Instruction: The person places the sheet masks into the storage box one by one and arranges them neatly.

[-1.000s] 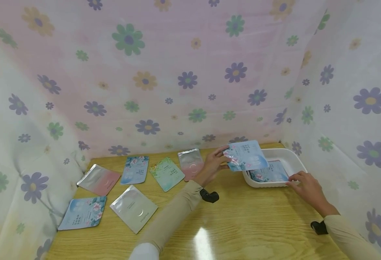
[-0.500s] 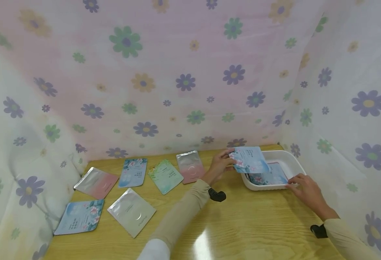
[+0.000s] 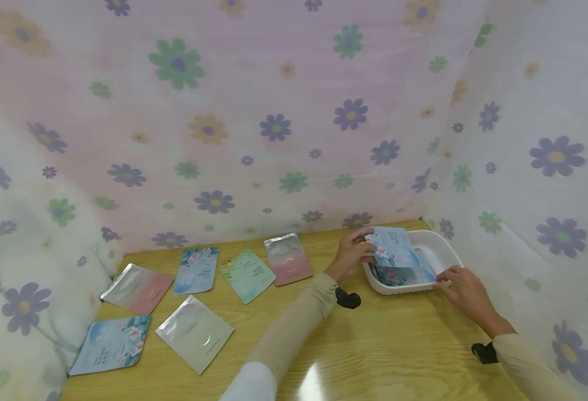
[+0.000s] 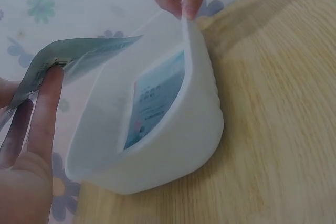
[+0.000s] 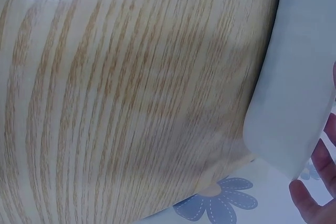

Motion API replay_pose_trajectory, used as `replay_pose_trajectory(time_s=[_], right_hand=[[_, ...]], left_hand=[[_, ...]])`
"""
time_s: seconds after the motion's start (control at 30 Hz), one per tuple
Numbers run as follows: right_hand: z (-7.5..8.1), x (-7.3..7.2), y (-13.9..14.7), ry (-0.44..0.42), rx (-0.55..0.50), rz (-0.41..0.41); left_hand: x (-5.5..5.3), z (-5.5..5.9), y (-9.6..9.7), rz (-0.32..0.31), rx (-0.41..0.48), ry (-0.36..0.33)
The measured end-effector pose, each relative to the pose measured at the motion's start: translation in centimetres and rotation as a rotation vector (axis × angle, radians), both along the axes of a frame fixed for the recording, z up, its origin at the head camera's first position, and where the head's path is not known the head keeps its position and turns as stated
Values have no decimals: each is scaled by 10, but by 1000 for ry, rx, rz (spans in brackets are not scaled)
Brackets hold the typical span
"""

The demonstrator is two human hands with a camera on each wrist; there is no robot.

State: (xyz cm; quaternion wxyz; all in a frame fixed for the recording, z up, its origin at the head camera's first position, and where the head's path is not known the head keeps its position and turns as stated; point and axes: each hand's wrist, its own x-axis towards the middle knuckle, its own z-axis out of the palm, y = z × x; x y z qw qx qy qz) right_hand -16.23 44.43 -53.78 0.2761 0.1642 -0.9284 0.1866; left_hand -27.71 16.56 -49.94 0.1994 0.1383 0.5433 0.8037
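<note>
My left hand pinches a blue sheet mask packet printed with pink flowers, thumb on one side and fingers on the other. The packet hangs tilted over the left part of a white plastic tub. Inside the tub lies another blue floral packet, partly hidden in the head view by the held one. At the tub's near right corner, my right hand grips the rim between thumb and fingers. From the right wrist, the thumb shows outside the white wall.
Left on the wooden table lie several flat packets: two blue floral ones, a green one, a pale silver-green one, and two silver-pink ones. Flower-print curtains enclose the back and sides.
My left hand has carried the blue packet a little right relative to the tub, lowering it further over the tub. My right hand stays at the rim. The head view has shifted slightly.
</note>
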Motion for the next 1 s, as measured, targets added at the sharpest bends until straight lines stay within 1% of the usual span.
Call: replay_pose_trajectory(time_s=[0.13, 0.3, 0.4, 0.53, 0.63, 0.7, 0.77, 0.9, 1.0], right_hand=[[0, -3, -3, -13, -3, 0], [-1, -3, -5, -33, -1, -15], [0, -2, -5, -41, 5, -21], [3, 0, -4, -53, 4, -29], [5, 1, -2, -61, 6, -37], [6, 2, -2, -60, 10, -38], [6, 1, -2, -54, 14, -33], [5, 1, -3, -51, 19, -28], [5, 2, -4, -62, 15, -38]], left_hand=[[0, 1, 4, -10, 7, -13], [1, 2, 8, -12, -21, -44], [2, 1, 13, 10, -55, -78], [4, -3, 23, 18, -109, -115], [6, -6, 30, 30, -145, -104], [8, -7, 32, 43, -156, -88], [9, -7, 33, 42, -161, -68], [12, -7, 33, 0, -155, -25], [13, -9, 35, -34, -138, -12]])
